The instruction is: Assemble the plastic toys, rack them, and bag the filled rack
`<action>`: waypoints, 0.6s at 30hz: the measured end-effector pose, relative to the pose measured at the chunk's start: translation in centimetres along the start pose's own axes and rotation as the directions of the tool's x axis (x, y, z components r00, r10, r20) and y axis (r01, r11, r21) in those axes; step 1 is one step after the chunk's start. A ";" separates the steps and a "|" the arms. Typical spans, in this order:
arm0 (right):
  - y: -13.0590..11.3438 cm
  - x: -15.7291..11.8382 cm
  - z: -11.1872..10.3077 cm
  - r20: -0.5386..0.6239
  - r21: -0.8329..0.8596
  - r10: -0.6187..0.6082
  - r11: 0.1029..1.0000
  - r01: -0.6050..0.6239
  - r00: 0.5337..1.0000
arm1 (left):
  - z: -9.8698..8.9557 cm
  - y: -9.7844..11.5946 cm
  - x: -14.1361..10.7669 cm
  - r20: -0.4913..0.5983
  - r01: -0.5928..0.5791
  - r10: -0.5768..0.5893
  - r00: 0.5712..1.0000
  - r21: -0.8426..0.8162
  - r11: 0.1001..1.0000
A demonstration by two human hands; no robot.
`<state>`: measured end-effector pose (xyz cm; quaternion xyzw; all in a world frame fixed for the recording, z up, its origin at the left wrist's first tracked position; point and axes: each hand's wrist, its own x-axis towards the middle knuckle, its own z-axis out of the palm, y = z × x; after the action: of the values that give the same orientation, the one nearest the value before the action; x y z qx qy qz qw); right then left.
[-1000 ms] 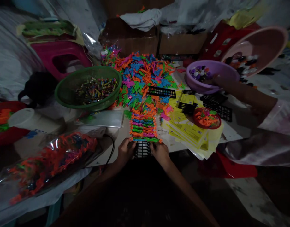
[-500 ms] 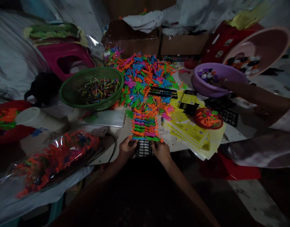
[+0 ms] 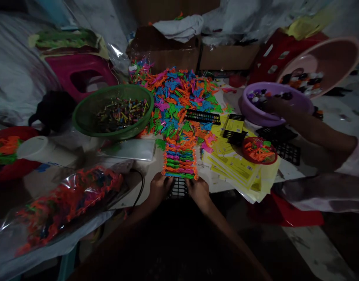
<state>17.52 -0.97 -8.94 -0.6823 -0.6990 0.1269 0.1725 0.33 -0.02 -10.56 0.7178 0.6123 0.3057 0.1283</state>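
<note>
My left hand (image 3: 159, 188) and my right hand (image 3: 199, 191) are close together at the near table edge, fingers curled inward. Each pinches an end of the nearest bright plastic figure (image 3: 179, 176), a green and blue strip with orange at its tip. That piece lies crosswise at the front of a tight row of such figures (image 3: 179, 160) in orange, green, pink and blue. Between my hands shows a black grid tray (image 3: 178, 188), its near part bare. My fingertips are dark and partly hidden.
Beyond the row spreads a heap of loose figures (image 3: 179, 89). A green basin (image 3: 113, 134) stands left, a purple basin (image 3: 280, 88) right. Yellow printed sheets (image 3: 234, 166) and a small red basket (image 3: 259, 150) lie at right. Another person's arm (image 3: 317, 127) reaches into the purple basin.
The nearest figure, slanted with its orange end sticking out at right, now lies level against the row. My hands stay at its ends. The other person's hand is deeper in the purple basin.
</note>
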 end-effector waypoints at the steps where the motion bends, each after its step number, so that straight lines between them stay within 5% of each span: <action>1: -0.1 0.0 0.3 0.003 0.005 0.000 1.000 0.000 1.000 | 0.2 -0.1 0.0 -0.004 -0.017 0.017 1.000 -0.003 1.000; 6: 0.1 -0.1 -0.2 0.057 0.051 0.018 0.998 -0.021 0.998 | 0.3 -0.1 0.2 0.004 -0.013 0.013 1.000 -0.025 1.000; 11: 3.3 2.7 -4.3 0.297 0.161 -0.088 0.986 0.041 0.951 | -2.3 -1.3 0.6 0.144 0.002 0.031 0.989 -0.225 0.974; 13: 3.9 5.0 -5.5 0.186 0.028 0.123 0.991 -0.131 0.975 | -3.5 -2.0 1.8 0.116 0.060 -0.031 0.993 -0.255 0.965; 15: 3.6 7.3 -6.0 0.069 -0.120 0.350 0.933 -0.340 0.934 | -4.3 -2.4 3.9 0.014 0.105 -0.105 0.994 -0.250 0.963; 18: 2.6 9.5 -5.8 0.100 -0.224 0.471 0.869 -0.441 0.876 | -4.5 -2.4 7.8 -0.075 0.114 -0.136 0.988 -0.245 0.963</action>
<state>22.21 8.28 -4.14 -0.8301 -0.5377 0.1468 0.0164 -3.77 7.13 -6.18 0.6421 0.6202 0.4012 0.2051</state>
